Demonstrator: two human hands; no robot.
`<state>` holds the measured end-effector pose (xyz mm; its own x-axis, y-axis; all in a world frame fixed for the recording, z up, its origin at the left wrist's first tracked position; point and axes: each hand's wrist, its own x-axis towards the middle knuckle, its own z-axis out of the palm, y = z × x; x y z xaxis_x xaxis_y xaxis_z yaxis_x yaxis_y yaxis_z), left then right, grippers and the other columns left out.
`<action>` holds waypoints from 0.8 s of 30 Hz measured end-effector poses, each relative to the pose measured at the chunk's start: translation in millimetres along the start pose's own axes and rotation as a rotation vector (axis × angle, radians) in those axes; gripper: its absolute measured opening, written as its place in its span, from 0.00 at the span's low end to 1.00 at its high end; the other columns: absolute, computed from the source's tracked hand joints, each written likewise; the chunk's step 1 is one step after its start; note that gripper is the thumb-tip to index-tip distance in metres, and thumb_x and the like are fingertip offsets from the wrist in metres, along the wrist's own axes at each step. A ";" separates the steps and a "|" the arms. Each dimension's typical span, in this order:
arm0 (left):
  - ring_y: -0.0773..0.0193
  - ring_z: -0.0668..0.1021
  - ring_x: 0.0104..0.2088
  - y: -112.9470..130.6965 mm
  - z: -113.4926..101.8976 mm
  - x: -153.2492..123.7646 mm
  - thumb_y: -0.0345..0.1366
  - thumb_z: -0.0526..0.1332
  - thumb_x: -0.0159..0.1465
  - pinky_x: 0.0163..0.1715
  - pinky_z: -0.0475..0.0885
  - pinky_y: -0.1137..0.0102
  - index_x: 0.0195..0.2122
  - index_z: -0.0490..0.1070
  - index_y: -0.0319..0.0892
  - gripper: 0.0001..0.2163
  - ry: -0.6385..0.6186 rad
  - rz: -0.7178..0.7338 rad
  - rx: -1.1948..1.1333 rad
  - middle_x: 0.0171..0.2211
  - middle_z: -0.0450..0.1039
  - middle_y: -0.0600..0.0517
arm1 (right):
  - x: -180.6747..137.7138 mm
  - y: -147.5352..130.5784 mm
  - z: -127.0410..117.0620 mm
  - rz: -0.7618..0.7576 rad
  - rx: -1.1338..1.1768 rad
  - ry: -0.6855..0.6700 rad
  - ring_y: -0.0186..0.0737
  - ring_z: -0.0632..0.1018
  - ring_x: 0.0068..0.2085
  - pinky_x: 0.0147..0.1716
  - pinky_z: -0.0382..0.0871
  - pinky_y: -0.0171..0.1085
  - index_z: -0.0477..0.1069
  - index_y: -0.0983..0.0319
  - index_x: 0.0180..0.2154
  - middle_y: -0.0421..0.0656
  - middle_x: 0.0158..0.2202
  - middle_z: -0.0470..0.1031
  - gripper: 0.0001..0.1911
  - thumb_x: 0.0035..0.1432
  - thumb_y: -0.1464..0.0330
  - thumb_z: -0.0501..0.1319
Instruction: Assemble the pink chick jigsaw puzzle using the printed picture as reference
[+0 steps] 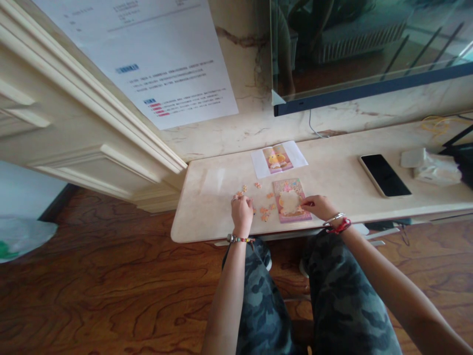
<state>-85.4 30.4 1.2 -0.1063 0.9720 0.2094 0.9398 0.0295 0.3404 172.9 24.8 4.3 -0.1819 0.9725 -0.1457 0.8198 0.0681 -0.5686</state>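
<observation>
A small jigsaw puzzle [276, 196] lies on the white ledge, its patterned border filled in around a pale, bare middle. Over the puzzle's right edge my right hand [321, 207] has its thumb and fingers pinched together; anything between them is too small to make out. My left hand [242, 213] is bent down to the ledge left of the puzzle, fingers drawn together among loose pieces, and its fingertips are partly hidden. Several loose puzzle pieces [265, 212] are scattered between this hand and the puzzle. Behind them lies a creased picture sheet [278, 159] showing a yellow character.
The ledge [201, 212] has a rounded left corner. A phone [384, 175] and a crumpled plastic packet [436, 167] lie to the right. Above hangs a dark screen [369, 54], with a printed sheet [173, 74] on the wall to its left.
</observation>
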 end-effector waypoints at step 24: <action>0.59 0.69 0.37 0.9 2.0 -0.5 0.32 0.53 0.57 0.39 0.65 0.64 0.28 0.67 0.40 0.05 0.015 0.008 -0.025 0.31 0.67 0.46 | 8.5 -10.0 5.7 -0.099 0.052 -0.060 0.31 0.67 0.23 0.23 0.57 0.30 0.70 0.64 0.24 0.39 0.21 0.70 0.09 0.47 0.68 0.53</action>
<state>-83.9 30.4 -0.4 -0.1038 0.9686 0.2259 0.9324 0.0157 0.3611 160.0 31.1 4.2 -0.2946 0.9462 -0.1342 0.7671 0.1504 -0.6237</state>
